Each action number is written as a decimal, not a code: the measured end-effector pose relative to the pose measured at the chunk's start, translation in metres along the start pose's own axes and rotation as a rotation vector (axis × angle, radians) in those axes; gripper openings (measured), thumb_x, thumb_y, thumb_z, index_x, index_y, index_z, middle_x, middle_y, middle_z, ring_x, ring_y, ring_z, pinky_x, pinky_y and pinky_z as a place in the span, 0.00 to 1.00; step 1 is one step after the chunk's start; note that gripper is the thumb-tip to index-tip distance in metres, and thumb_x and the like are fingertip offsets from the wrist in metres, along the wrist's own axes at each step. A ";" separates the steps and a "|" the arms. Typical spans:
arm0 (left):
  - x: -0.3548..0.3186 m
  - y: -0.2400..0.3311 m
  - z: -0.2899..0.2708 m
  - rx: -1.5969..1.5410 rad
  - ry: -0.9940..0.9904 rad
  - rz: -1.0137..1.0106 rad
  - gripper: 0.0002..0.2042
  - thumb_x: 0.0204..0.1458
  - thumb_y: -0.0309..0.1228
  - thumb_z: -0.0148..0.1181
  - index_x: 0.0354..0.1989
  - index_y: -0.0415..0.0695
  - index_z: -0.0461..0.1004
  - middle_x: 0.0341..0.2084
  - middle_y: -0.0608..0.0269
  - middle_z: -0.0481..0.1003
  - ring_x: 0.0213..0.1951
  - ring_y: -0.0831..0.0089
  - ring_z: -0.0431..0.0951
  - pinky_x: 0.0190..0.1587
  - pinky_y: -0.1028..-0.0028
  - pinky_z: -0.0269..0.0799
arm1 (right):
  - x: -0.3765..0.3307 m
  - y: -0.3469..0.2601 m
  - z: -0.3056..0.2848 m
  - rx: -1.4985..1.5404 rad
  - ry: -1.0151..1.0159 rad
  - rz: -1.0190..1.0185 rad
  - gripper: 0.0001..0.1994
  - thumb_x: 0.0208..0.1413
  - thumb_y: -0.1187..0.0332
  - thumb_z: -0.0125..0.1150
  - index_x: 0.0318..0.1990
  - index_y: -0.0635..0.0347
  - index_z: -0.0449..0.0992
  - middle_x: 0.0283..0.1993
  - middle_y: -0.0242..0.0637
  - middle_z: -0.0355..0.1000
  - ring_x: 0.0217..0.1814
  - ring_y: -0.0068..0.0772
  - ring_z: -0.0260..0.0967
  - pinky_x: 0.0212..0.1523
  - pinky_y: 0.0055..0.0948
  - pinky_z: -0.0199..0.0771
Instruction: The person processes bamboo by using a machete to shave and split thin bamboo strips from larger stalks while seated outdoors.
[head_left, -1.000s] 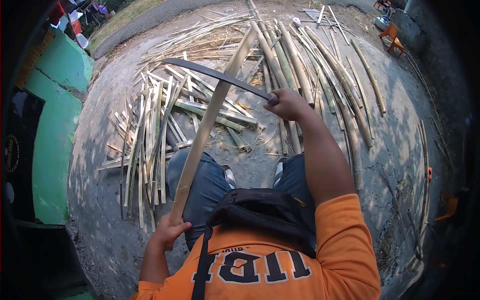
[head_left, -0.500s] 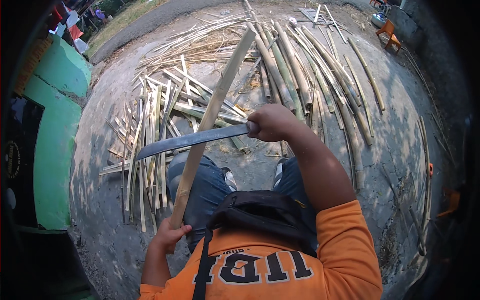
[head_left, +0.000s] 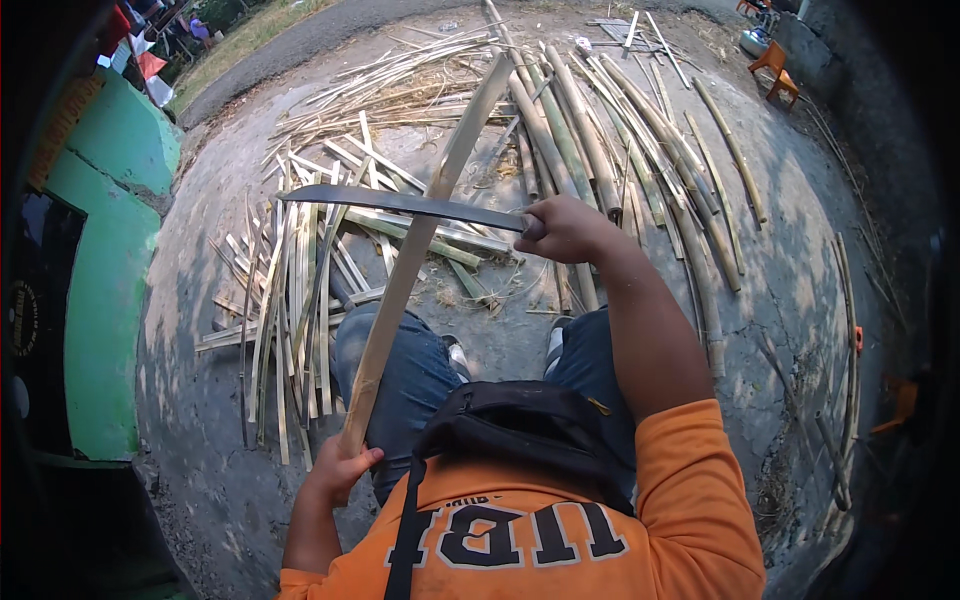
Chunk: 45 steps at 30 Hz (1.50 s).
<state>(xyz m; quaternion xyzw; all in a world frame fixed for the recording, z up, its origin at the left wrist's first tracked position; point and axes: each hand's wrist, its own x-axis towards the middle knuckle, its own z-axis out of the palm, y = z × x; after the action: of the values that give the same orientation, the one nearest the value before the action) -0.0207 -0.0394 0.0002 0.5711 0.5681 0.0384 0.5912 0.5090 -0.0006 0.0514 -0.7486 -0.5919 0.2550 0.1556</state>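
Note:
My left hand (head_left: 338,470) grips the near end of a long flat bamboo slat (head_left: 425,235) that runs up and away from me. In my right hand (head_left: 568,228) is the handle of a long dark machete (head_left: 400,201); its blade points left and lies across the slat about halfway up. My knees in blue jeans (head_left: 400,360) sit under the slat, and a black bag (head_left: 525,425) hangs on my chest over an orange shirt.
Split bamboo strips (head_left: 300,290) lie piled on the concrete to my left. Whole bamboo poles (head_left: 620,130) stretch away ahead and to the right. A green wall (head_left: 110,270) stands at the left. An orange chair (head_left: 775,65) is at the far right.
The machete swung down along the slat toward me, then rose again; its blade now lies higher across the slat. My left hand has kept its hold on the slat's end.

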 end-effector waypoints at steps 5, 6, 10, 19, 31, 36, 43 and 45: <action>-0.001 -0.002 0.005 0.023 0.041 0.084 0.17 0.52 0.38 0.80 0.30 0.44 0.74 0.24 0.71 0.73 0.28 0.79 0.71 0.31 0.72 0.67 | 0.014 0.016 0.008 0.027 -0.014 -0.074 0.17 0.53 0.53 0.74 0.40 0.57 0.85 0.35 0.47 0.81 0.41 0.52 0.79 0.45 0.45 0.76; -0.002 0.001 0.006 0.061 0.056 0.103 0.18 0.52 0.39 0.80 0.30 0.44 0.74 0.23 0.71 0.73 0.28 0.79 0.70 0.31 0.72 0.67 | 0.019 0.029 0.009 0.093 0.006 0.006 0.17 0.53 0.53 0.75 0.40 0.57 0.85 0.34 0.47 0.81 0.40 0.52 0.78 0.45 0.44 0.76; -0.003 0.006 0.006 0.097 0.053 0.120 0.18 0.53 0.40 0.79 0.29 0.44 0.74 0.22 0.71 0.72 0.27 0.79 0.70 0.30 0.72 0.66 | 0.026 0.055 0.011 0.331 0.073 0.057 0.20 0.52 0.54 0.76 0.43 0.62 0.84 0.36 0.52 0.80 0.41 0.50 0.79 0.46 0.41 0.76; -0.002 0.003 0.007 0.037 0.040 0.113 0.17 0.54 0.38 0.79 0.29 0.44 0.73 0.22 0.72 0.71 0.26 0.81 0.69 0.29 0.73 0.64 | 0.000 0.002 -0.002 0.001 -0.039 -0.066 0.19 0.53 0.52 0.75 0.40 0.59 0.84 0.40 0.49 0.82 0.46 0.53 0.79 0.48 0.45 0.76; -0.001 0.010 0.006 0.004 0.008 -0.008 0.17 0.52 0.36 0.80 0.29 0.44 0.73 0.23 0.73 0.71 0.27 0.80 0.69 0.30 0.72 0.64 | 0.017 0.054 0.009 0.284 0.176 0.077 0.19 0.54 0.51 0.75 0.42 0.58 0.85 0.40 0.47 0.82 0.46 0.52 0.80 0.49 0.45 0.77; -0.003 0.008 0.007 0.005 0.022 0.030 0.16 0.52 0.35 0.79 0.30 0.44 0.73 0.23 0.73 0.71 0.27 0.80 0.69 0.30 0.73 0.64 | 0.003 0.010 0.007 0.029 0.059 -0.116 0.15 0.54 0.58 0.77 0.40 0.60 0.84 0.34 0.44 0.81 0.37 0.46 0.79 0.43 0.44 0.76; -0.004 0.015 0.012 -0.019 0.046 0.038 0.16 0.53 0.36 0.79 0.30 0.44 0.74 0.21 0.73 0.71 0.25 0.80 0.69 0.29 0.73 0.64 | 0.018 0.038 0.004 0.141 0.058 0.062 0.18 0.53 0.52 0.74 0.41 0.57 0.84 0.38 0.49 0.82 0.44 0.54 0.79 0.48 0.46 0.77; -0.001 0.009 0.007 0.050 0.046 -0.024 0.17 0.52 0.37 0.80 0.30 0.43 0.74 0.21 0.72 0.71 0.26 0.79 0.69 0.29 0.72 0.65 | 0.020 0.037 0.008 0.172 0.076 0.040 0.18 0.53 0.52 0.74 0.41 0.58 0.84 0.38 0.50 0.82 0.44 0.55 0.79 0.48 0.46 0.77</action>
<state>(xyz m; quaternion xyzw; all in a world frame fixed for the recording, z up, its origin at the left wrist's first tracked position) -0.0108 -0.0415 0.0056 0.5777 0.5892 0.0303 0.5641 0.5380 0.0084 0.0211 -0.7532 -0.5466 0.2794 0.2363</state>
